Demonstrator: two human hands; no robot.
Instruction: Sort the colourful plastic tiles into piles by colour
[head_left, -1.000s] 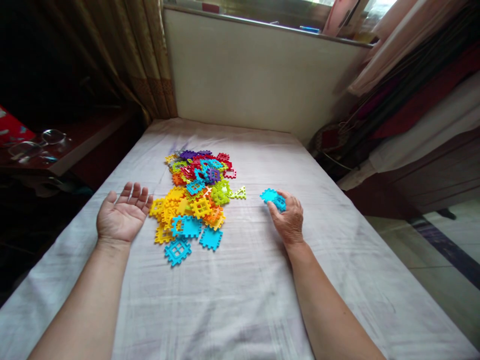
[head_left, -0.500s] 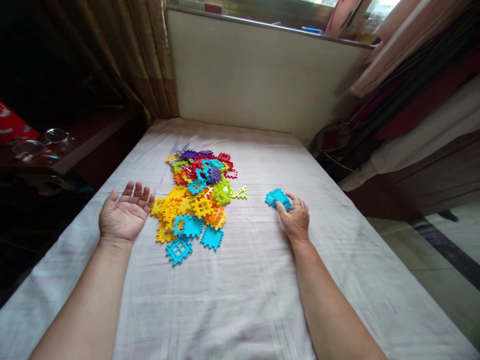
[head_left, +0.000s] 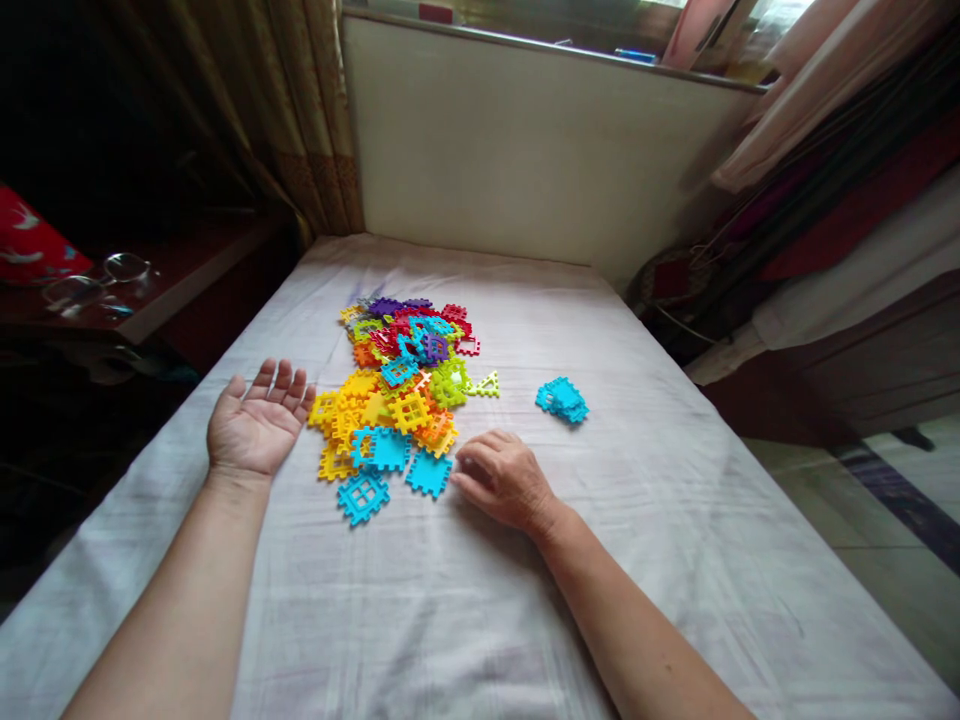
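My left hand lies palm up on the sheet, fingers spread, holding nothing, just left of the yellow tiles. My right hand is palm down, thumb and fingers apart and slightly curved, with nothing seen in it. Its fingertips are beside a solid blue tile at the front of a heap of notched plastic building tiles. A blue window tile and another blue tile lie close by. To the right, a small stack of blue tiles rests apart from the heap.
Behind the yellow ones lie green tiles, red tiles and purple tiles. All rest on a bed with a pale sheet. Eyeglasses sit on a dark side table at left. Hanging clothes line the right.
My right hand has let go of the blue tiles, leaving them stacked on the sheet, and has moved left to the heap's front edge. My left hand stays palm up.
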